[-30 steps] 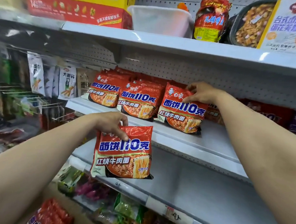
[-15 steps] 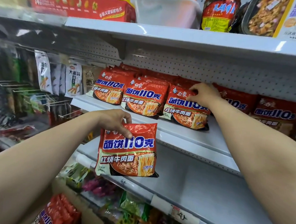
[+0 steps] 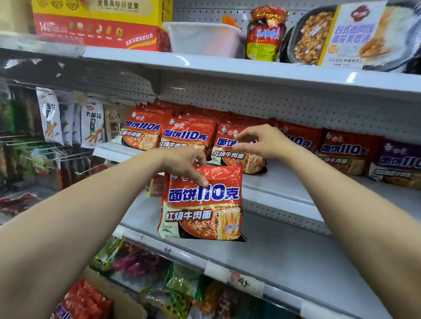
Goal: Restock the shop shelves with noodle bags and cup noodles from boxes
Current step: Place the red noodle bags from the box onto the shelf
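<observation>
Three white shelves fill the frame in a shop aisle: the top shelf [image 3: 258,69] carries a nut carton [image 3: 97,14] and ready meals [image 3: 345,34], the middle shelf [image 3: 283,185] is lined along its back edge with red noodle packs, and the lower shelf [image 3: 309,257] is bare across most of its width. A cardboard box [image 3: 126,311] sits below the lower shelf's left end with more red bags showing inside it, seemingly the stock being drawn from. The row of shelved bags [image 3: 186,133] leans face-out against the pegboard from the middle shelf's left end, labels toward the aisle where shoppers can read them. Darker packs and a purple pack [image 3: 407,162] continue toward the right end. One noodle bag [image 3: 202,207] hangs in the air before the middle shelf's front edge, upright and label-forward, apparently held that way so it can slot straight into the row. The left hand [image 3: 180,161] pinches its top seam, thumb on the front and fingers behind. The right hand [image 3: 264,142] reaches over the front edge with fingers spread and lightly bent, holding nothing, its fingertips at the face of the third bag [image 3: 241,158] in the row. It appears to be steadying that stack or pressing it back to make room, though contact cannot be confirmed. Handwritten price tags [image 3: 244,282] line the lower shelf's front edge.
</observation>
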`<act>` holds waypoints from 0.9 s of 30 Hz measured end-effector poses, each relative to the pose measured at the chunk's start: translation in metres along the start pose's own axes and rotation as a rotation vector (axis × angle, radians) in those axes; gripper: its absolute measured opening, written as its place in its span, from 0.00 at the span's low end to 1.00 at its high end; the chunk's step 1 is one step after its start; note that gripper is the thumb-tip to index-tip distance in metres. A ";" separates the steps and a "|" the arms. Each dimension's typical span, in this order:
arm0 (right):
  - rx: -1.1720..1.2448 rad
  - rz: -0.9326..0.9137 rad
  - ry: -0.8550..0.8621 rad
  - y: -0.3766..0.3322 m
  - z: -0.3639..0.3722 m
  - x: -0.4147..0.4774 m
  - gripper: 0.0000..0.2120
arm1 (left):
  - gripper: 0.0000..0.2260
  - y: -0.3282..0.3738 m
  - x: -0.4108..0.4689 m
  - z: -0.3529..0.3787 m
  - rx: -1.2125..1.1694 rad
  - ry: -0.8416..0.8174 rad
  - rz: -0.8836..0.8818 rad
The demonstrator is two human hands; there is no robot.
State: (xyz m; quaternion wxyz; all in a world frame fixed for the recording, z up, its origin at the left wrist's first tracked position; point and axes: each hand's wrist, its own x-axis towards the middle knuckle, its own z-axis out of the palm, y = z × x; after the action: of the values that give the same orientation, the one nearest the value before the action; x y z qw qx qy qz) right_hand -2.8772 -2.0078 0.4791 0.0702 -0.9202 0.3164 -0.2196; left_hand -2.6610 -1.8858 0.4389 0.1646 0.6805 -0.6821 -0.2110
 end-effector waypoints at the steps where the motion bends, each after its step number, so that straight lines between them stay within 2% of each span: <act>1: 0.017 -0.002 -0.056 -0.004 -0.003 -0.010 0.24 | 0.20 0.008 0.000 0.002 0.011 0.004 0.022; 4: 0.078 0.033 -0.205 -0.011 -0.013 -0.040 0.28 | 0.21 0.032 0.002 0.008 0.037 0.003 0.083; 7: 0.028 0.023 -0.246 -0.012 -0.022 -0.064 0.31 | 0.23 0.055 0.002 0.012 0.054 0.000 0.128; 12: -0.005 0.069 -0.240 -0.011 -0.040 -0.099 0.30 | 0.25 0.091 0.002 0.019 0.064 -0.001 0.214; 19: -0.016 0.155 -0.206 -0.009 -0.058 -0.125 0.23 | 0.29 0.122 0.008 0.024 0.023 -0.017 0.269; 27: -0.103 0.220 -0.176 0.001 -0.067 -0.123 0.19 | 0.25 0.143 0.026 0.025 0.085 0.010 0.340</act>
State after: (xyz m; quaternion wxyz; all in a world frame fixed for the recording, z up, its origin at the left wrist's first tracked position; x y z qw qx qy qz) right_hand -2.9944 -1.9322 0.4944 0.0741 -0.8981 0.4186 -0.1125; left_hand -2.7971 -1.9128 0.4895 0.1725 0.5626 -0.7949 -0.1479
